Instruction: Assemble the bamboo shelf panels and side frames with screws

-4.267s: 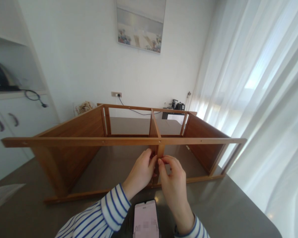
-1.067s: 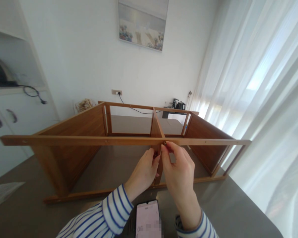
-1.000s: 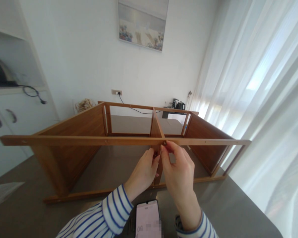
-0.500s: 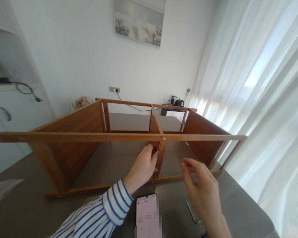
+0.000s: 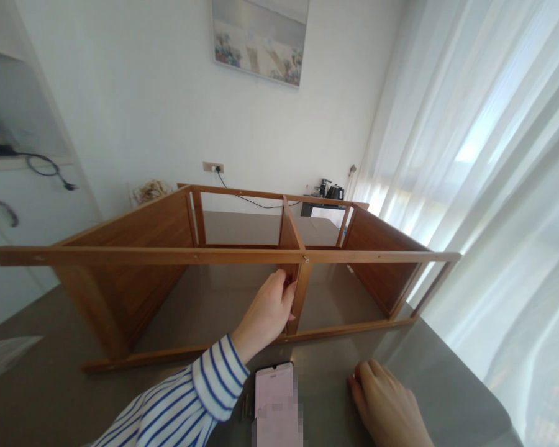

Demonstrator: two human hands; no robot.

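A brown wooden shelf frame [image 5: 135, 254] lies on the grey table [image 5: 177, 310], open side up. My left hand [image 5: 268, 307] is closed round its middle upright [image 5: 302, 292], just below the front rail. A small silver screw [image 5: 306, 260] sits in that rail above the upright. My right hand [image 5: 386, 403] is down on the table near the front edge, away from the frame. Its fingers are curled onto the tabletop and hide whatever lies under them.
A phone [image 5: 272, 397] lies on the table in front of me, with a few small dark fasteners [image 5: 246, 406] to its left. White paper [image 5: 4, 357] lies at the far left. Sheer curtains [image 5: 494, 186] hang on the right, white cabinets [image 5: 9, 217] on the left.
My right hand let go of the screw at the rail, drew back and dropped onto the table, over the spot where a small metal key lay. My left hand stayed on the upright.
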